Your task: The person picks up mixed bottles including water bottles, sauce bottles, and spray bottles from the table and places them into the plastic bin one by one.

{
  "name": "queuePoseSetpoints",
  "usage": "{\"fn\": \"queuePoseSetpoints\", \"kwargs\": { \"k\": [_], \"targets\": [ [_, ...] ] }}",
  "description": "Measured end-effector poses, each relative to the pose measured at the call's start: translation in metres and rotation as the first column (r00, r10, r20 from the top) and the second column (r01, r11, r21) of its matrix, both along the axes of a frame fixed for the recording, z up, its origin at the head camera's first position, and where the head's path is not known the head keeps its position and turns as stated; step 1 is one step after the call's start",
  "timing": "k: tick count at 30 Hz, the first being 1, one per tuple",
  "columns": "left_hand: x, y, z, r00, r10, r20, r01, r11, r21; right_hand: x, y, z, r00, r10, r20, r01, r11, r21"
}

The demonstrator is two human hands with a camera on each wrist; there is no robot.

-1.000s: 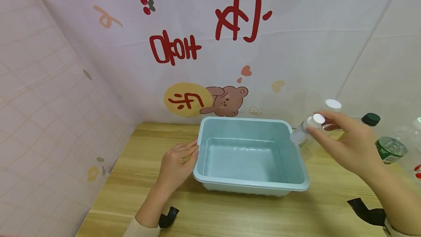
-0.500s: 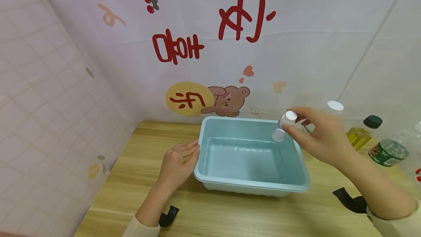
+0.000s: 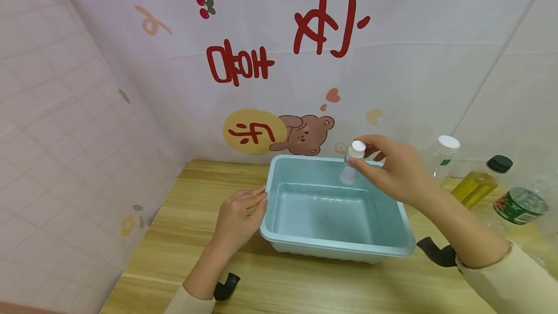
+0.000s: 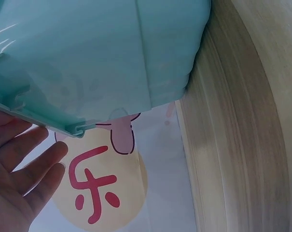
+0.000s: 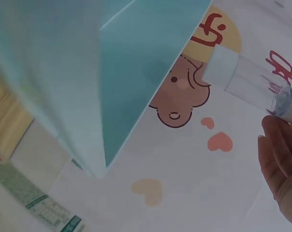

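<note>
A pale blue plastic basin stands on the wooden table with nothing in it. My right hand pinches a small clear bottle by its white-capped end, holding it over the basin's back part. The right wrist view shows this bottle lying slantwise across the picture, white at both ends, with the fingers at the cap. At the basin's left rim, my left hand rests its extended fingers against the side. Seen from the left wrist, those fingers lie spread just under the rim; the thumb is hidden.
Right of the basin stand a clear container with a white lid, a dark-capped bottle of yellow liquid and a clear bottle with a green label. A white printed cloth hangs close behind the basin.
My right hand has carried the small bottle leftward, from the basin's right rim to above its back part. The left hand stays at the left rim. The head view has shifted slightly.
</note>
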State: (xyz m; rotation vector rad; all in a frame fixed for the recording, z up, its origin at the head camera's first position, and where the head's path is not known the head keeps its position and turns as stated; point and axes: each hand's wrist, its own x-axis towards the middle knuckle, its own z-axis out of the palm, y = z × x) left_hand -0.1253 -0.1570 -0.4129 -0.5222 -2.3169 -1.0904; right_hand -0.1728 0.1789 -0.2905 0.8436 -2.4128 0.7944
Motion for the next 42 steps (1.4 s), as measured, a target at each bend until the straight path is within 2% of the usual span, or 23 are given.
{"fn": "queuePoseSetpoints", "kwargs": {
  "k": [3,11,17,22,30,33,38,42],
  "targets": [
    [-0.001,0.0,-0.002,1.0,0.0,-0.002,0.0,1.0,0.004,-0.006,-0.006,0.0,0.999,0.006,0.038,-0.006,1.0,-0.005],
    [-0.002,0.0,-0.003,1.0,-0.003,-0.004,0.003,1.0,-0.002,-0.018,-0.022,-0.002,0.998,0.027,0.064,-0.027,1.0,0.014],
    [-0.003,-0.001,-0.004,1.0,0.001,-0.019,-0.001,1.0,-0.011,-0.03,-0.037,-0.005,0.986,0.046,0.163,-0.058,0.996,0.069],
    [-0.003,-0.001,-0.003,1.0,0.003,-0.023,-0.003,1.0,-0.011,-0.039,-0.049,-0.007,0.958,0.037,0.286,-0.073,0.991,0.115],
    [-0.002,0.0,-0.001,1.0,0.003,-0.02,-0.003,1.0,-0.008,-0.056,-0.062,-0.015,0.887,0.054,0.459,-0.127,0.983,0.13],
    [-0.003,0.0,-0.002,1.0,0.009,-0.02,-0.009,1.0,-0.011,-0.061,-0.067,-0.019,0.868,0.054,0.494,-0.143,0.979,0.144],
    [-0.003,-0.001,-0.002,1.0,0.008,-0.017,-0.008,1.0,-0.014,-0.066,-0.076,-0.027,0.852,0.056,0.52,-0.173,0.968,0.18],
    [-0.002,-0.001,-0.002,1.0,0.008,-0.012,-0.009,1.0,-0.018,-0.071,-0.084,-0.035,0.826,0.067,0.56,-0.205,0.961,0.187]
  ]
}}
